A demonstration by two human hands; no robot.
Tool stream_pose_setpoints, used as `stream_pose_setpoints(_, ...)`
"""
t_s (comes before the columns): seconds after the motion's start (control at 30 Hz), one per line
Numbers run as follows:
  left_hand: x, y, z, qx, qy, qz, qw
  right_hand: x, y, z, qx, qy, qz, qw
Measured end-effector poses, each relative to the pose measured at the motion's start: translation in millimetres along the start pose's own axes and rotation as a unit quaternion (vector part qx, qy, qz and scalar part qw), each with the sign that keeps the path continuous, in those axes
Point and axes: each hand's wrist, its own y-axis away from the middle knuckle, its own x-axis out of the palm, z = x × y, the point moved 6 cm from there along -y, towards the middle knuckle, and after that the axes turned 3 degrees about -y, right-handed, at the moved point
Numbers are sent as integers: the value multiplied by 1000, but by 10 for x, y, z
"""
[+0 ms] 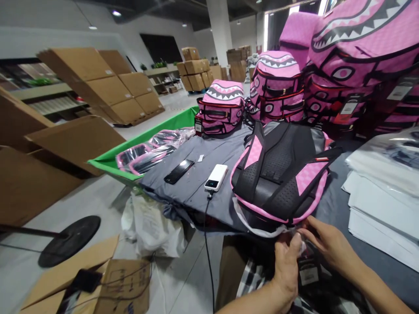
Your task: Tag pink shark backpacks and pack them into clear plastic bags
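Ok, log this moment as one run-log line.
left hand: on plastic bag | right hand: on same bag | backpack: pink, lying straps up

Bare hands, b&w plaid shirt, brown pants.

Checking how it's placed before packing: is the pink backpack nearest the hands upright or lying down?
Lying down: the pink backpack has its black padded back panel and shoulder straps facing up.

Plastic film partly hidden behind left hand; hangtag print too small to read.
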Motion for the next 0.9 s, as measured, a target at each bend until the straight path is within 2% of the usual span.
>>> stream_pose_setpoints(0.13,-88,-24,94,-31,-10,-66,997,7,0,-40,26,-97,79,992)
stream_pose_setpoints(0.27,-78,-56,118,-22,28,-73,997,73,-18,-121,31,-121,50,991)
stream_pose_setpoints(0.43,-42,-77,69,-10,19,-60,998,255,-28,-266,93,-230,60,967)
stream_pose_setpoints(0.57,-57,-85,76,-8,3,-69,998,232,-20,-367,120,-144,25,982)
stream_pose_setpoints(0.67,-86,-85,105,-14,-8,-82,997,162,-23,-328,93,-77,-36,992)
stream_pose_setpoints(0.73,-93,-82,107,-13,-5,-84,996,130,-28,-251,66,-83,-58,993)
stream_pose_setpoints(0.8,-102,-73,93,-15,1,-99,995,138,-34,-179,54,-116,-31,991)
stream_pose_setpoints(0.9,-100,-54,49,-21,11,-124,992,174,-22,-148,82,-161,46,982)
